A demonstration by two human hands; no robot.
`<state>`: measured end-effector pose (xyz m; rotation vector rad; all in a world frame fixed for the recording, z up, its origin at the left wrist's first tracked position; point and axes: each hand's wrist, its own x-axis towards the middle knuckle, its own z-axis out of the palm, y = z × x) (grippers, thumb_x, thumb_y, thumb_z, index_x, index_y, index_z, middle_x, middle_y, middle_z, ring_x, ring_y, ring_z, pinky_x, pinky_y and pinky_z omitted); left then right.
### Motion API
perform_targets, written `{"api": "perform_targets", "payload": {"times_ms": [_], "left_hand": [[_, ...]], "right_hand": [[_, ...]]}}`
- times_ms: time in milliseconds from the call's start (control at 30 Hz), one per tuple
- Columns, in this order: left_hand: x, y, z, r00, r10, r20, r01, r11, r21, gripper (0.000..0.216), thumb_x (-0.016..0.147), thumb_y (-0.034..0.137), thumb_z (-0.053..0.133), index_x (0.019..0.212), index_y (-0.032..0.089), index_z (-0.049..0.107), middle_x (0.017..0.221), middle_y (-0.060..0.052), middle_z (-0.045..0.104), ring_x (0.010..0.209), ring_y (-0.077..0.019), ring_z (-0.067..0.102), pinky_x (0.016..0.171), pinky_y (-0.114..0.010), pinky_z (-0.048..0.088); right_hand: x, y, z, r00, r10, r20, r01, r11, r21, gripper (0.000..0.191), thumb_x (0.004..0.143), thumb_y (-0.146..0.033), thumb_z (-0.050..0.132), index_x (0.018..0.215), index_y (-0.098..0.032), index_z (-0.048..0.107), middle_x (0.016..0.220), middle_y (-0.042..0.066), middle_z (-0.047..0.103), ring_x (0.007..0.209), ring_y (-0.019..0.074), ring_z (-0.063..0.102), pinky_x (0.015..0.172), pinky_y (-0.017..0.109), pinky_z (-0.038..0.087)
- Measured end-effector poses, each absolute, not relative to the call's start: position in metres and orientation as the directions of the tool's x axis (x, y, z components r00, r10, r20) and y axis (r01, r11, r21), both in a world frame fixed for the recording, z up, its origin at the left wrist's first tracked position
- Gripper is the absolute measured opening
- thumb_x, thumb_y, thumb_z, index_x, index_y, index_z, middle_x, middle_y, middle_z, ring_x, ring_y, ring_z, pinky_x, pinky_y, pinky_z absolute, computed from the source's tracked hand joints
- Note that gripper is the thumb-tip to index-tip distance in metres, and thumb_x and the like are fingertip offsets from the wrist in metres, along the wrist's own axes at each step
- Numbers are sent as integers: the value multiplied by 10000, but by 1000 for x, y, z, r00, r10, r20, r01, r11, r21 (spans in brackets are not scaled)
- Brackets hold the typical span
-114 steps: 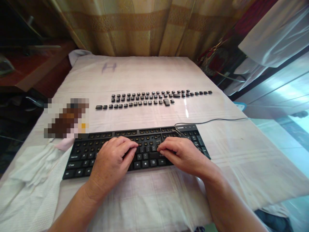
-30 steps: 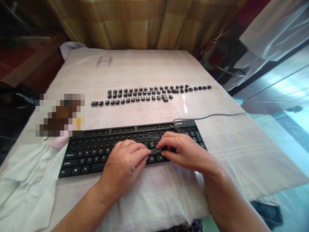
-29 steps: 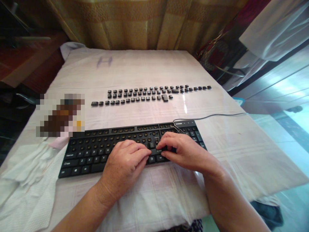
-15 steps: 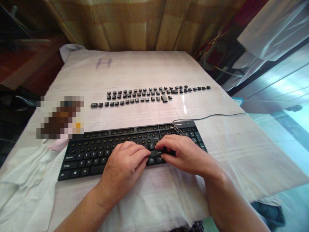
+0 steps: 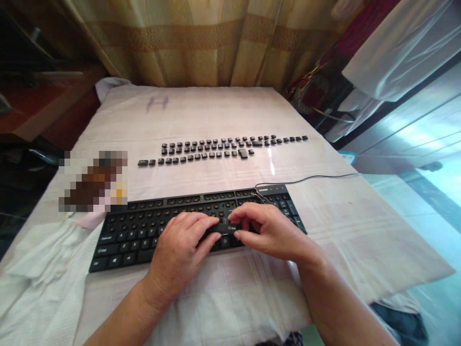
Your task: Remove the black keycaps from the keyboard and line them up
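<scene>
A black keyboard [image 5: 144, 240] lies on the cloth-covered table, with keycaps on its lower rows and bare key sockets [image 5: 173, 209] across its upper rows. Toward its right half is the long Shift keycap [image 5: 226, 228]. My left hand [image 5: 183, 240] pinches the left end of that keycap between thumb and fingers. At its right end, the thumb and index finger of my right hand [image 5: 261, 228] close around it. A thin bent metal wire [image 5: 265, 198] shows behind my right hand; its lower part is hidden.
Loose keycaps [image 5: 205, 156] lie in rows beyond the keyboard. A black cable [image 5: 306, 179] runs off to the right. White cloth [image 5: 46, 274] is bunched at the left, near a pixelated patch [image 5: 93, 180]. A patterned curtain [image 5: 201, 43] hangs behind the table.
The left thumb has spread from the left fingers, and more of the Shift keycap shows between the hands. The view has shifted slightly; the right hand keeps nearly the same place.
</scene>
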<state>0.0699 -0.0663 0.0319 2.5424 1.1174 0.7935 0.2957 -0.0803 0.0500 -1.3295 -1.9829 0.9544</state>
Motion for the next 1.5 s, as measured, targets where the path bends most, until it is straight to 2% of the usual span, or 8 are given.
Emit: {"api": "perform_targets", "payload": {"times_ms": [567,1000,1500], "left_hand": [[69,-67,30,560,719,413,598,-695,399,157,947,304,568,1041,198,637,948,-50,720,867,-215,650,776,-366,489],[72,-67,29,566,729,384,618,-684,387,168,920,256,589,1054,209,679,972,-59,699,889,-227,625,782,-382,494],[73,-67,32,594,729,340,628,-684,371,140,905,257,598,959,240,726,950,-46,695,875,-223,608,757,-376,473]], "right_hand": [[300,-76,47,-401,904,147,515,355,-780,200,819,-121,660,1007,-180,698,939,37,698,728,118,643,697,240,511],[307,-76,47,-391,917,78,668,341,-661,189,809,-116,659,963,-198,731,892,33,712,784,146,663,720,256,504],[307,-76,43,-431,901,50,702,369,-609,205,787,-100,671,939,-210,754,857,23,695,771,145,651,688,250,479]]}}
